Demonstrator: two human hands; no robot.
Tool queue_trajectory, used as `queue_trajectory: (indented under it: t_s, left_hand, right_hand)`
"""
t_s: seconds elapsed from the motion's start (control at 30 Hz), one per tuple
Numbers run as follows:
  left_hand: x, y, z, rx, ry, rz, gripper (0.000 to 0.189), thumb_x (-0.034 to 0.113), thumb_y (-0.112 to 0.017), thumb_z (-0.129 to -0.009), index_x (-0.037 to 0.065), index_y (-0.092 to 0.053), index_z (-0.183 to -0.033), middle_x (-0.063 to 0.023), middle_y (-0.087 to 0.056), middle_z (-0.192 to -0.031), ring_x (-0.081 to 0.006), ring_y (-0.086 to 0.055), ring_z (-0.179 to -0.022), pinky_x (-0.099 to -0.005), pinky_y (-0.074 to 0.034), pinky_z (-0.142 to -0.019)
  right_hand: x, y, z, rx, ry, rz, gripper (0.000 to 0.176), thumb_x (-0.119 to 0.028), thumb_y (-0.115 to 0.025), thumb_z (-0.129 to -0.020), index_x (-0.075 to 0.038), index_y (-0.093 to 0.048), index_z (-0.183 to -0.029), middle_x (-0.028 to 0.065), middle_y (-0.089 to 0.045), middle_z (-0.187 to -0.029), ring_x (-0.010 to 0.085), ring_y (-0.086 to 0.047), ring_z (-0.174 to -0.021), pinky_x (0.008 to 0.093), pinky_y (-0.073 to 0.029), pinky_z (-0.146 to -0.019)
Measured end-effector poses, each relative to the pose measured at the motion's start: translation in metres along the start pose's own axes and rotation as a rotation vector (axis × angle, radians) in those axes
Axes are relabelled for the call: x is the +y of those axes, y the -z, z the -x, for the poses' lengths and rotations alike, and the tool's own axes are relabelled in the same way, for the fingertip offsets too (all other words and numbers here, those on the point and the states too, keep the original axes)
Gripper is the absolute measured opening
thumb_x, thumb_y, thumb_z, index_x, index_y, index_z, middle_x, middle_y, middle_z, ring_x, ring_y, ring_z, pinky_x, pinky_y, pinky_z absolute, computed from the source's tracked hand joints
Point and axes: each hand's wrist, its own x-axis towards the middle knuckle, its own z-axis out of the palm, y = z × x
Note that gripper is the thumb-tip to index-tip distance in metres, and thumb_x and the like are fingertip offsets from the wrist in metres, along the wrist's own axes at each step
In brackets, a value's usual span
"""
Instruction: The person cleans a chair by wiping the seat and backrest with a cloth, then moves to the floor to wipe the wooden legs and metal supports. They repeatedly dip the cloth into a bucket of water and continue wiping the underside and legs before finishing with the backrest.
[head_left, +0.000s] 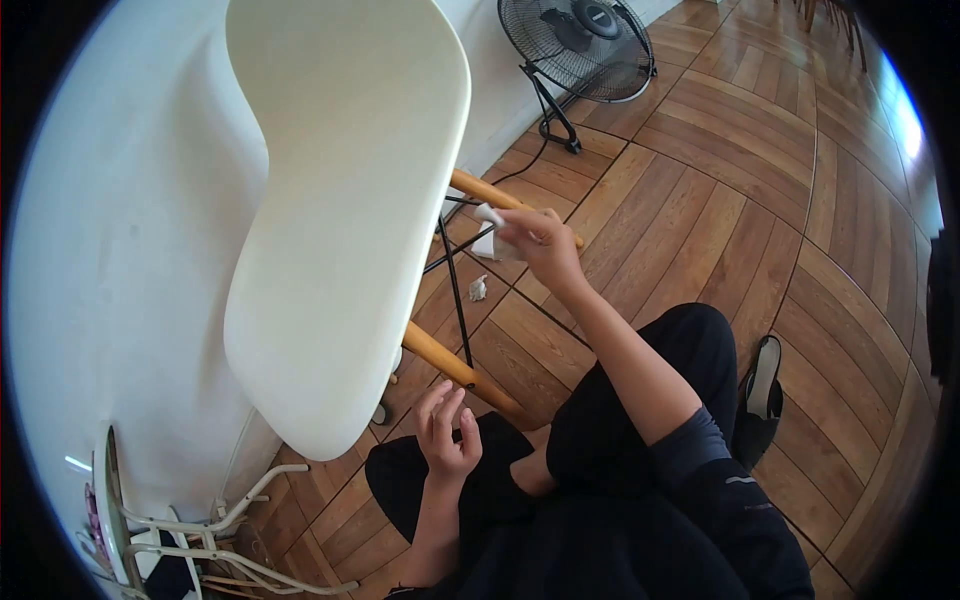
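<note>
A white moulded chair [350,200] with wooden legs and black metal struts lies tipped over in front of me, against the white wall. My right hand [537,240] is pinched on a small white piece [489,215], beside the upper wooden leg [485,188]. Just under those fingers shows another white item [484,243], partly hidden. My left hand [447,432] is raised with its fingers apart and slightly curled, holding nothing, near the lower wooden leg [455,370]. On the floor below my right hand lies a crumpled whitish scrap [478,288].
A black floor fan [580,45] stands by the wall at the top, its cable running along the floor. White metal tube frames [235,515] are at the lower left. A black slipper [762,400] lies right of my knee on the wooden floor [690,210].
</note>
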Motion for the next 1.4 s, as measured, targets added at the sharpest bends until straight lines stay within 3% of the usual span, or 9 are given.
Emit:
queue_trajectory:
  t_s: [0.03, 0.17, 0.43, 0.97, 1.17, 1.23, 1.27, 1.33, 1.4]
  left_hand:
    - [0.0, -0.002, -0.001, -0.004, 0.013, 0.015, 0.025, 0.003, -0.054, -0.082, 0.0, -0.056, -0.107, -0.0155, -0.051, -0.114, -0.0286, -0.052, -0.1, -0.0367, -0.044, -0.085]
    - [0.004, -0.011, -0.009, 0.0, 0.009, 0.038, 0.024, 0.004, -0.053, -0.083, 0.0, -0.056, -0.107, -0.0158, -0.052, -0.114, -0.0285, -0.052, -0.099, -0.0362, -0.044, -0.085]
    - [0.0, -0.017, -0.017, -0.026, -0.015, 0.035, 0.025, 0.004, -0.052, -0.084, 0.0, -0.054, -0.108, -0.0153, -0.05, -0.114, -0.0273, -0.052, -0.099, -0.0353, -0.045, -0.084]
    - [-0.005, -0.002, -0.014, 0.025, 0.029, 0.027, 0.023, 0.006, -0.053, -0.085, 0.0, -0.056, -0.107, -0.0166, -0.051, -0.114, -0.0286, -0.054, -0.096, -0.0354, -0.046, -0.079]
    - [-0.007, -0.004, -0.014, 0.083, 0.313, 0.108, 0.031, 0.006, -0.05, -0.088, -0.001, -0.047, -0.118, -0.0133, -0.047, -0.118, -0.0225, -0.049, -0.107, -0.0303, -0.042, -0.088]
    - [-0.014, -0.01, -0.01, 0.151, 0.412, 0.22, 0.035, 0.01, -0.051, -0.089, 0.001, -0.044, -0.122, -0.0138, -0.048, -0.115, -0.0225, -0.048, -0.106, -0.0315, -0.042, -0.081]
    - [-0.017, -0.011, -0.007, 0.156, 0.413, 0.219, 0.035, 0.01, -0.051, -0.089, 0.001, -0.044, -0.122, -0.0138, -0.048, -0.115, -0.0225, -0.048, -0.106, -0.0315, -0.042, -0.081]
    - [-0.02, -0.009, -0.003, 0.137, 0.469, 0.252, 0.034, 0.005, -0.047, -0.091, 0.0, -0.041, -0.125, -0.0114, -0.046, -0.119, -0.0182, -0.048, -0.107, -0.0273, -0.041, -0.085]
    - [-0.023, -0.003, -0.001, 0.179, 0.582, 0.32, 0.034, 0.006, -0.047, -0.091, 0.0, -0.041, -0.125, -0.0114, -0.046, -0.119, -0.0179, -0.048, -0.107, -0.0273, -0.041, -0.085]
  right_hand:
    - [0.003, 0.003, -0.001, 0.01, 0.23, 0.395, 0.03, -0.009, -0.069, -0.076, -0.016, -0.069, -0.105, -0.0024, -0.068, -0.099, 0.0164, -0.052, -0.086, 0.0318, -0.047, -0.079]
    - [0.011, -0.033, 0.002, -0.027, 0.577, 0.513, 0.028, -0.012, -0.071, -0.07, -0.013, -0.069, -0.098, -0.0023, -0.067, -0.102, 0.0224, -0.052, -0.082, 0.0329, -0.046, -0.076]
    - [0.035, -0.034, -0.002, 0.049, 0.643, 0.676, 0.025, -0.014, -0.069, -0.071, -0.016, -0.069, -0.096, -0.0026, -0.067, -0.097, 0.022, -0.054, -0.082, 0.0317, -0.048, -0.073]
    - [0.055, -0.012, -0.003, 0.177, 0.334, 0.541, 0.029, -0.014, -0.069, -0.074, -0.016, -0.069, -0.103, -0.0048, -0.068, -0.1, 0.0217, -0.047, -0.072, 0.0308, -0.046, -0.07]
    - [0.041, 0.005, 0.004, 0.185, 0.128, 0.569, 0.02, -0.014, -0.066, -0.079, -0.01, -0.069, -0.098, 0.0051, -0.069, -0.087, 0.0225, -0.051, -0.073, 0.0316, -0.045, -0.071]
    - [0.042, 0.009, -0.006, 0.267, -0.166, 0.23, 0.018, -0.016, -0.06, -0.086, -0.006, -0.066, -0.099, 0.0056, -0.066, -0.083, 0.0185, -0.053, -0.072, 0.0289, -0.043, -0.07]
    - [0.043, 0.012, -0.009, 0.263, -0.164, 0.229, 0.018, -0.016, -0.06, -0.086, -0.006, -0.066, -0.099, 0.0056, -0.066, -0.083, 0.0185, -0.053, -0.072, 0.0289, -0.043, -0.07]
    - [0.041, 0.018, -0.013, 0.332, -0.306, -0.401, 0.022, -0.02, -0.056, -0.09, -0.005, -0.063, -0.105, -0.0024, -0.059, -0.081, 0.0057, -0.052, -0.08, 0.0206, -0.041, -0.071]
    - [0.039, 0.026, -0.013, 0.29, -0.322, -0.467, 0.023, -0.024, -0.057, -0.089, -0.008, -0.061, -0.105, -0.0008, -0.061, -0.09, 0.0086, -0.055, -0.081, 0.022, -0.041, -0.074]
